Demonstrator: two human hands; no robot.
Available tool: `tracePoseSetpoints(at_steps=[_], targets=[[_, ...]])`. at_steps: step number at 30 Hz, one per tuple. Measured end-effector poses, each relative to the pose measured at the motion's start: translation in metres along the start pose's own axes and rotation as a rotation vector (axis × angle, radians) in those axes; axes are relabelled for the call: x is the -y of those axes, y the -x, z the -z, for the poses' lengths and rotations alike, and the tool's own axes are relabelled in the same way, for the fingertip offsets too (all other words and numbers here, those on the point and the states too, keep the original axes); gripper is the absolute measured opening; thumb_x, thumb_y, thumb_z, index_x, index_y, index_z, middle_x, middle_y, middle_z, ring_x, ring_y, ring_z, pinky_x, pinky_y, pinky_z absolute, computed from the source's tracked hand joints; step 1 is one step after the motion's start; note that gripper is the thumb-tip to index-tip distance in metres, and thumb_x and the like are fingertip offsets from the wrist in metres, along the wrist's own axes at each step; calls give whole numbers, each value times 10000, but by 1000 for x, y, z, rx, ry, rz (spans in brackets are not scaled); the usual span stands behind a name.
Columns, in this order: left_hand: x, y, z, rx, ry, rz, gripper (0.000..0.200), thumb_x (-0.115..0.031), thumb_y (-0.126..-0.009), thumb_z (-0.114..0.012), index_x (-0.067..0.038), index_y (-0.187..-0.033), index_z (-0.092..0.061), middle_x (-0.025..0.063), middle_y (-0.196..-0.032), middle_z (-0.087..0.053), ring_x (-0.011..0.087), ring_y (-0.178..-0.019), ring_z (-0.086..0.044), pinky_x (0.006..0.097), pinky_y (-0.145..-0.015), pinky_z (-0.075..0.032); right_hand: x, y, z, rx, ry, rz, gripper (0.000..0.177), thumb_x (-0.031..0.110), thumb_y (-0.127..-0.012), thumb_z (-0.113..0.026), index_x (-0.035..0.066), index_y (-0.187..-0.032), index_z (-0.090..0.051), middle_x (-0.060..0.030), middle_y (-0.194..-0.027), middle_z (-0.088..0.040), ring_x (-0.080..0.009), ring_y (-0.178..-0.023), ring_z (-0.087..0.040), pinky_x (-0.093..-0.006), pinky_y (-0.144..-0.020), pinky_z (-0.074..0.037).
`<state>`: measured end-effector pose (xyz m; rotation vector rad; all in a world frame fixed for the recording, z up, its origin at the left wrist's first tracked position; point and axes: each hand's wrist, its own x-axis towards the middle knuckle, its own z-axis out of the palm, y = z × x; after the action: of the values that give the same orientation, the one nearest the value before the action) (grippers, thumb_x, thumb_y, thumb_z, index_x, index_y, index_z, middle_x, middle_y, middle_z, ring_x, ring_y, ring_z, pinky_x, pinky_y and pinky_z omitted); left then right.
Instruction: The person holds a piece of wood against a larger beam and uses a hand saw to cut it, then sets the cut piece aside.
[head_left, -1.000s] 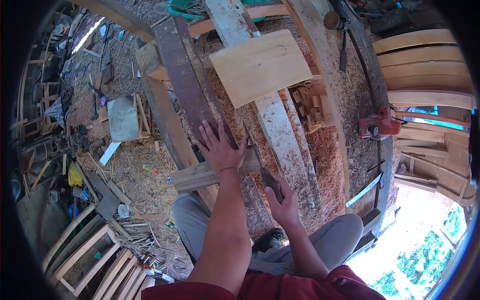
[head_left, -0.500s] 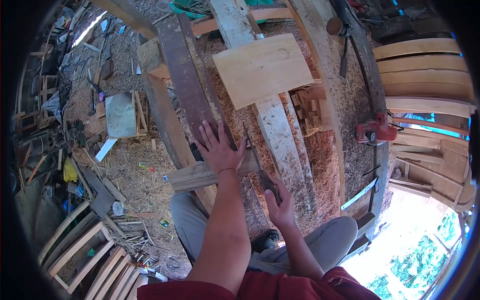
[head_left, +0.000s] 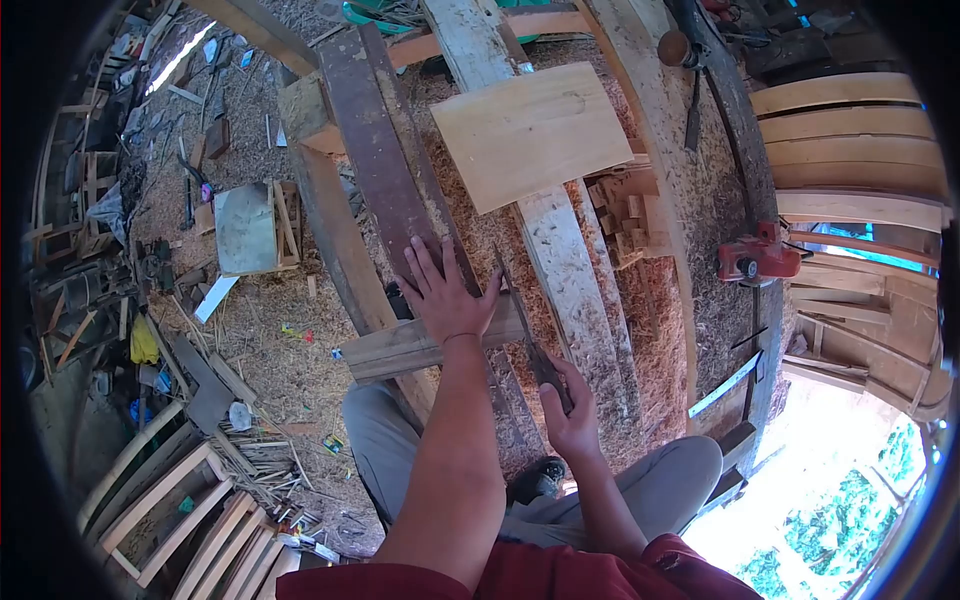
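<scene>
A short length of wood lies crosswise over a long dark plank. My left hand presses down on it, palm flat and fingers spread towards the plank. In my right hand is the handle of a handsaw, fingers wrapped round it. Its narrow blade points away from me and crosses the wood near its right end, just right of my left thumb.
A thin rectangular board rests ahead on a pale, worn beam. At the right, a red power tool sits on a dark bench near a metal ruler. Offcuts are stacked between the beams, and shavings cover the ground.
My right hand has drawn the saw slightly back towards me, so its tip sits nearer the wood. My left hand stays pressed on the piece. The whole view has shifted a little.
</scene>
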<state>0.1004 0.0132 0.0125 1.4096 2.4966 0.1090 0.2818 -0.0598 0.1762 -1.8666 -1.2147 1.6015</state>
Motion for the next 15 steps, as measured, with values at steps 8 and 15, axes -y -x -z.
tracePoseSetpoints(at_steps=[8, 15], targets=[[2, 0, -2, -11, 12, -7, 977, -765, -919, -665, -249, -1706, -402, 177, -1851, -134, 360, -1720, -94, 663, -1354, -65, 4, 2, 5, 18, 59, 27, 413, 81, -1072, -593, -64, -1459, -602, -135, -1257, -712, -138, -1116, -639, -302, -990, -512], [2, 0, -3, 0, -3, -3, 971, -776, -939, -631, -242, -1715, -393, 176, -1853, -119, 356, -1722, -81, 667, -1353, -60, -5, 4, 9, 12, 33, 55, 445, 118, -1058, -641, -45, -1471, -610, -172, -1185, -736, -165, -1017, -718, -306, -883, -572]])
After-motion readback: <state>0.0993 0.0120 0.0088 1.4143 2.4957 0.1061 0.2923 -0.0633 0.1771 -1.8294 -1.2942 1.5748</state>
